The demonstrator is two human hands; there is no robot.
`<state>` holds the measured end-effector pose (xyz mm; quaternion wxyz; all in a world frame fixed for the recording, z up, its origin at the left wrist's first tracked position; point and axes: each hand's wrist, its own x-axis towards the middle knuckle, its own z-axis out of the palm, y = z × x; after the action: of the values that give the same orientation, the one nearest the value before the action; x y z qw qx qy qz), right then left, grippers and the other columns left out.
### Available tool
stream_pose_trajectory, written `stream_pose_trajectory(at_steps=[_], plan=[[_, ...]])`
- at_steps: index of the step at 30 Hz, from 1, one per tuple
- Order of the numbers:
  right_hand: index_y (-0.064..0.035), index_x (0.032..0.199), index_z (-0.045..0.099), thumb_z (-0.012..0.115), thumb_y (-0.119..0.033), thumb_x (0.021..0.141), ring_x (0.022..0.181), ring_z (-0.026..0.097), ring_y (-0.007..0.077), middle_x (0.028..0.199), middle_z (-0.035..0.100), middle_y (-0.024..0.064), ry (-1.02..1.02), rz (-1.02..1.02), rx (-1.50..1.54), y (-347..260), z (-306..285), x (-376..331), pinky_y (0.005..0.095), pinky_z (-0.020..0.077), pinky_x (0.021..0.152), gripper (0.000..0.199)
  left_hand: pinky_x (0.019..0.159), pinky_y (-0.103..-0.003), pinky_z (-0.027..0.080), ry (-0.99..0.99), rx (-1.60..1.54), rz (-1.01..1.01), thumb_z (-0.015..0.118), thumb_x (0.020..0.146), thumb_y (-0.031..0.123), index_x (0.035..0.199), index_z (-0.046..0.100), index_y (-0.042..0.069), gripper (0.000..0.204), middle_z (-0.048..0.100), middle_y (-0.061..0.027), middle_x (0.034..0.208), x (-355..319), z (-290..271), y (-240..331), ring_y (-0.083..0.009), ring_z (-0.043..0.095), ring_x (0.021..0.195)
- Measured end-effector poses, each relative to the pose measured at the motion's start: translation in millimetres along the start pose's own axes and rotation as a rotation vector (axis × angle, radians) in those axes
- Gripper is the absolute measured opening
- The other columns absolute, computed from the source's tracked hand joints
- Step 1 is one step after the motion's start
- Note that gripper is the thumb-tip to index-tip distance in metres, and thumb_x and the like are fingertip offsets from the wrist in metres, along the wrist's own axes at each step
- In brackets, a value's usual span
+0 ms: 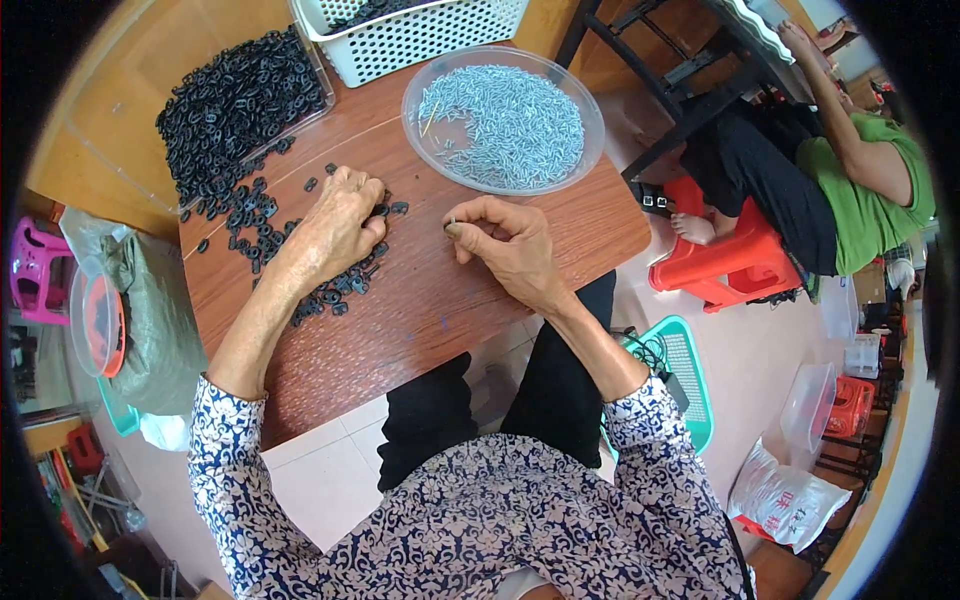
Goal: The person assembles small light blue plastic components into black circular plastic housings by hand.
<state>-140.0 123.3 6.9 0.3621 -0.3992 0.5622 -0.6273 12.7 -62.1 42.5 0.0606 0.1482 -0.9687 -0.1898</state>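
Observation:
My left hand (345, 222) rests on the wooden table with curled fingers, among loose black parts (262, 230) that look like small plastic links with holes. What its fingertips hold, if anything, is hidden. To the right, my right hand (508, 243) is closed in a pinch just above the tabletop. A tiny silvery tip (453, 220) shows between its thumb and forefinger; the rest is covered. Beyond that hand stands a round clear tub (412, 130) holding many small silvery-blue pins (515, 125).
A heap of black parts (240, 100) fills a clear tray at the far left. Behind it stands a white perforated basket (420, 45). On the right, a person in green (880, 190) sits by a red stool (730, 260). A teal basket (690, 370) stands below the table (350, 385).

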Motion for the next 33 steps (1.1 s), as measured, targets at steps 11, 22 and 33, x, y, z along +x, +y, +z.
stream_pose_trajectory(at_steps=[11,22,33], plan=[[-0.0003,0.098,0.067,0.067,-0.008,0.093,0.078,0.062,0.0077,0.087,0.066,0.0008,-0.04,-0.037,-0.008,2.4,-2.2,2.1,0.0228,0.0514,0.069,0.009,0.083,-0.04,0.044,0.155,-0.149,0.075,0.058,0.078,-0.002,0.087,0.055,-0.003,0.01,0.055,-0.0133,0.084,-0.8,12.1,6.0,-0.0304,0.051,0.089],[-0.0001,0.099,0.067,0.065,-0.007,0.093,0.083,0.057,0.0073,0.111,0.061,0.0032,-0.016,-0.168,0.168,1.7,16.3,8.3,0.0227,0.049,0.07,0.009,0.068,-0.02,0.042,0.273,-1.244,-0.357,0.057,0.09,0.004,0.092,0.066,0.003,0.009,0.062,0.0025,0.082,-2.6,29.3,24.6,-0.0052,0.052,0.073],[0.0008,0.098,0.066,0.065,-0.007,0.093,0.077,0.062,0.0077,0.095,0.063,0.0027,0.036,-0.117,0.107,3.5,23.1,10.1,0.0226,0.052,0.068,0.009,0.063,-0.022,0.043,0.141,-1.056,-0.362,0.049,0.092,0.004,0.101,0.063,0.0,0.017,0.064,-0.0019,0.079,-12.4,35.6,54.6,-0.0075,0.055,0.069]])
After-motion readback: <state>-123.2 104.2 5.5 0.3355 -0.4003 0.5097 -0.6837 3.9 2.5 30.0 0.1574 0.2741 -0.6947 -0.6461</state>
